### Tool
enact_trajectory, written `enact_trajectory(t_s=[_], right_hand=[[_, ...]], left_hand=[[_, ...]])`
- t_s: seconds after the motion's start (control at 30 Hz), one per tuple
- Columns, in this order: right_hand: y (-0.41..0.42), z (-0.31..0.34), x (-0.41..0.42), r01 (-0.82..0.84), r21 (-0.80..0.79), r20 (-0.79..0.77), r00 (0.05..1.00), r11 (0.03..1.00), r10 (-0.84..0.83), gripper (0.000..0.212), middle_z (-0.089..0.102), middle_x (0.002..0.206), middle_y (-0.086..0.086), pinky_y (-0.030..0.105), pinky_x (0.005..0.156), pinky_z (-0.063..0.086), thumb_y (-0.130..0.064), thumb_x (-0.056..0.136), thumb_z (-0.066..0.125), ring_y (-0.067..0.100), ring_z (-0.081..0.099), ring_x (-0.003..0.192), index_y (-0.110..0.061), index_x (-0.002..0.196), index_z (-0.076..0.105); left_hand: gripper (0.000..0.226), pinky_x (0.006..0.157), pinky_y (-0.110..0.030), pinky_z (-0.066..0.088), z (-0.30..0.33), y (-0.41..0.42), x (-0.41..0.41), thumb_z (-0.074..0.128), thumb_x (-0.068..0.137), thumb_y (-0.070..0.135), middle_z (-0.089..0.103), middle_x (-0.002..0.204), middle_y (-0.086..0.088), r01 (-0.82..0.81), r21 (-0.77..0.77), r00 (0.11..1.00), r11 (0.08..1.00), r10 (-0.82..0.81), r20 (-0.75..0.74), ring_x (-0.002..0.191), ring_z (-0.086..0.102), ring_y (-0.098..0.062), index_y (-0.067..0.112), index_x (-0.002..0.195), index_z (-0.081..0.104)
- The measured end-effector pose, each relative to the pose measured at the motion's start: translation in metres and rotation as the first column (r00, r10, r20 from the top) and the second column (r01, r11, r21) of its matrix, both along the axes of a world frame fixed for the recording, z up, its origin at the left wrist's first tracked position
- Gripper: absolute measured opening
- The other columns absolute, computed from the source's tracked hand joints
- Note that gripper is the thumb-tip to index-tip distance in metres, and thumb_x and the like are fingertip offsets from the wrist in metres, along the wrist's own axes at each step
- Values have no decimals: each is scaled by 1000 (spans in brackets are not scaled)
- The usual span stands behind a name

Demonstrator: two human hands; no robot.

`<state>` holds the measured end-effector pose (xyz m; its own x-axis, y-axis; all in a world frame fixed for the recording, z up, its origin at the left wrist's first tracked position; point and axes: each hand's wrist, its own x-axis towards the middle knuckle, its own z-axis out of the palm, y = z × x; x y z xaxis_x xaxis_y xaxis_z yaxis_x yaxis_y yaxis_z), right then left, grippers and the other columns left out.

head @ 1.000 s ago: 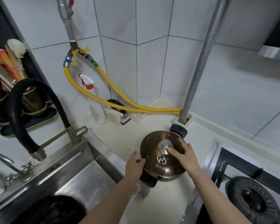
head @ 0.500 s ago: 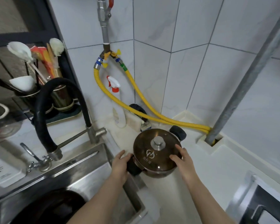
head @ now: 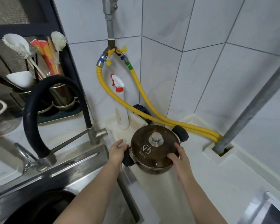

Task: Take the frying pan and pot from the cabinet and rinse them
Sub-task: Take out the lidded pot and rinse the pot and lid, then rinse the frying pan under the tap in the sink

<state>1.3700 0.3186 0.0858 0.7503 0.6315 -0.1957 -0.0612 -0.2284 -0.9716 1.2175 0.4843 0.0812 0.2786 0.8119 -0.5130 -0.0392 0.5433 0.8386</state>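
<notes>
Two hands are on the pot [head: 153, 151], which sits lidded on the pale counter [head: 192, 183] just right of the steel sink [head: 81, 160]. The left hand [head: 117, 152] curls round the black side handle [head: 127, 157] nearest the sink; the right hand [head: 179, 156] lies over the rim of the glass lid [head: 145, 147] with fingers bent, and whether its grip closes on the rim or merely presses down I cannot tell. The far handle [head: 181, 134] is free. A dark round shape low in the sink may be the frying pan [head: 39, 206], though too little of it shows to be sure. The step in hand looks like bringing the pot across to the basin, with rinsing yet to come. To do it well, I would keep the lid pinned by the right hand so it cannot slide, or take the lid knob [head: 156, 139] and set the lid aside first; lift level from the handle instead of dragging over the sink's raised edge; and pass under the black faucet hose [head: 32, 107], which arches over the basin. The spray bottle [head: 122, 110] and yellow hoses [head: 152, 113] stand close behind the pot, so the move should go towards the person and leftward, away from them.
</notes>
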Motion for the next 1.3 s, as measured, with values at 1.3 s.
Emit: enact_trajectory(t_s=[1.3], right_hand=[[33, -96, -473, -664, -461, -130, 706, 588, 696, 39, 61, 123, 9, 20, 88, 38, -10, 88, 59, 16, 56, 104, -9, 126, 55]], left_hand=[[38, 102, -28, 43, -69, -95, -487, 57, 91, 18, 60, 124, -13, 422, 66, 527, 904, -186, -829, 113, 58, -26, 8, 128, 57]])
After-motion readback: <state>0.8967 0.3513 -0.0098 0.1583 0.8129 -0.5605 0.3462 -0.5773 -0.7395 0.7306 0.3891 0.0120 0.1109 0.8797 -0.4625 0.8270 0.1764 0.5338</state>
